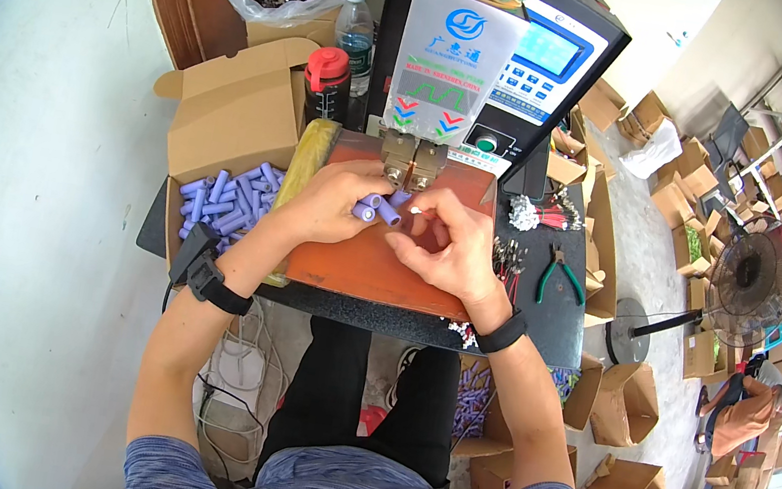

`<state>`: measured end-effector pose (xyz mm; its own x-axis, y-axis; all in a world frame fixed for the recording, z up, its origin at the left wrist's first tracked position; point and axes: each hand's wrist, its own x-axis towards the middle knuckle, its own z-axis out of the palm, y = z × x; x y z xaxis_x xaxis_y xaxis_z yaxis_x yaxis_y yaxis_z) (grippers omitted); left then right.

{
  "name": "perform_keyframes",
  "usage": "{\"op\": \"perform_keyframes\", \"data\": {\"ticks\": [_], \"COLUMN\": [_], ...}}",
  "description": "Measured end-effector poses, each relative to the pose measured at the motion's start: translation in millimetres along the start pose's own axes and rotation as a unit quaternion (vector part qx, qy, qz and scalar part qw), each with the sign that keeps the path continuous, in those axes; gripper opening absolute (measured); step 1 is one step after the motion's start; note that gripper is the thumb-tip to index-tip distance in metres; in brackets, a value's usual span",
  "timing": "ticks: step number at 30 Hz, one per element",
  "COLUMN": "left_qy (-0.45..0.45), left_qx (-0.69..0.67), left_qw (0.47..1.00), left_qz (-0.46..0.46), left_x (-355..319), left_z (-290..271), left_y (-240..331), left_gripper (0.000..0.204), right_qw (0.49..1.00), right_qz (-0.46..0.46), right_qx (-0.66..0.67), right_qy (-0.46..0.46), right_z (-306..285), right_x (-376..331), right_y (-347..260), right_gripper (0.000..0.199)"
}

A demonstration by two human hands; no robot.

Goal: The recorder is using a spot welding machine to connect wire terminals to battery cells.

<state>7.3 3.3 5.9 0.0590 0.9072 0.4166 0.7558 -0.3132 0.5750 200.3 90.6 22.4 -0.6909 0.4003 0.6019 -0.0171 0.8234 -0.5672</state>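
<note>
My left hand (331,203) is closed around several purple cylindrical battery cells (368,209), their ends turned toward me. They are just below the metal electrodes (412,159) of a spot welding machine (449,71). Close beside them, my right hand (459,250) has its fingers curled in a pinch, with a small white connector (416,210) at the fingertips. Any wire on it is too small to make out. Both hands are above an orange-brown mat (357,270) on the dark table.
An open cardboard box (226,129) of purple cells stands left. Green-handled pliers (560,275) and white-ended leads (547,214) lie right. A red-lidded bottle (327,83) and water bottle (354,37) stand behind. A fan (752,278), boxes and another person (740,413) are farther right.
</note>
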Motion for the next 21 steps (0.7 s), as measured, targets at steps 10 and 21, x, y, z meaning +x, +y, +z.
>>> {"op": "perform_keyframes", "data": {"ticks": [10,21], "left_qy": [0.077,0.122], "left_qx": [0.016,-0.097], "left_qw": [0.994,0.987], "left_qz": [0.077,-0.03], "left_x": [1.8,1.0], "left_z": [2.4,4.6], "left_y": [7.0,11.6], "left_gripper": [0.022,0.018], "right_qw": [0.982,0.989], "right_qz": [-0.149,0.037], "right_qx": [-0.11,-0.065], "right_qy": [0.038,0.127], "right_z": [14.1,4.9], "right_x": [3.7,2.2], "right_y": [6.4,3.3], "right_gripper": [0.018,0.018]}}
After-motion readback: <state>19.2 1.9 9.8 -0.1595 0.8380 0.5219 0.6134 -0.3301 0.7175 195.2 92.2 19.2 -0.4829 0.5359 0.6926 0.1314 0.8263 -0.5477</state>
